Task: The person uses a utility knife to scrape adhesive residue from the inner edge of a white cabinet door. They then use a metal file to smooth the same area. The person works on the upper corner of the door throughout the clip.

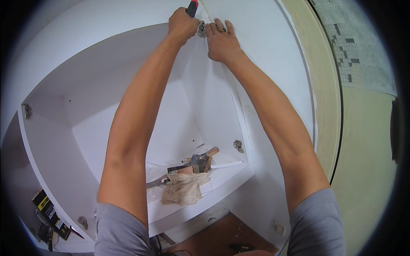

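My left hand is raised to the top right corner of a white open cabinet, its fingers wrapped round a tool with a black-and-red handle. The tool's working end is hidden, so its exact kind cannot be made out. Just right of that fist, a metal cabinet hinge sits at the corner. My right hand, with a ring on one finger, lies against the white surface beside the hinge, fingers stretched out and holding nothing.
A crumpled cloth and scraps lie on the cabinet's bottom shelf. More hinges are fixed to its sides. A black-and-yellow tin stands at lower left. Newspaper covers part of the pale panel on the right.
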Motion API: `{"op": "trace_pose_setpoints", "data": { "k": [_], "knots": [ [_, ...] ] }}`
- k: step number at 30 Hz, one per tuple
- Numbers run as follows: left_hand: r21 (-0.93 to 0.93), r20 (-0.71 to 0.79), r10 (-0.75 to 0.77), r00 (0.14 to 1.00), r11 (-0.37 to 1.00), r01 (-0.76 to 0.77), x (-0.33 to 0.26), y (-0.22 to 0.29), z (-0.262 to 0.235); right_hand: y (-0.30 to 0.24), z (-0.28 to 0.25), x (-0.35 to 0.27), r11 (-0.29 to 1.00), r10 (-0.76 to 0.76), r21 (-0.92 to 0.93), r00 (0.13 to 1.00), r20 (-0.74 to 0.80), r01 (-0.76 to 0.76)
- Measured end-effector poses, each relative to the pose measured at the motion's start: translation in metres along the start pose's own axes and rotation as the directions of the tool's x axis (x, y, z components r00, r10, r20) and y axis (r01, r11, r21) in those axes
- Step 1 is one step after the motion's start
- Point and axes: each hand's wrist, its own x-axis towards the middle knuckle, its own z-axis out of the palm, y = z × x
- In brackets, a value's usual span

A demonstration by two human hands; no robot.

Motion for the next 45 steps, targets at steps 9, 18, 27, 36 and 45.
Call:
{"op": "trace_pose_setpoints", "data": {
  "k": [9,18,27,36,45],
  "knots": [
    [0.449,-0.271,0.255,0.928,0.887,-0.113,0.021,0.001,0.054,0.003,-0.002,-0.007,0.995,-0.068,-0.069,0.998,0.005,0.069],
    [0.36,-0.423,0.071,0.903,0.928,0.095,0.016,0.01,0.09,0.013,-0.001,-0.031,0.983,-0.182,-0.029,0.982,-0.052,0.181],
    [0.457,-0.414,0.294,0.862,0.885,-0.082,0.017,-0.007,0.073,0.001,-0.012,-0.037,0.993,-0.116,0.018,0.993,-0.016,0.116],
    [-0.515,-0.072,-0.281,0.957,0.832,0.206,-0.124,0.013,-0.042,0.0,-0.003,-0.026,0.993,-0.06,0.106,0.998,0.026,0.057],
    [-0.401,0.25,-0.456,0.854,0.755,0.519,-0.26,-0.01,-0.111,0.002,0.001,0.023,0.978,0.015,0.206,0.997,-0.07,0.0]
  ]
}}
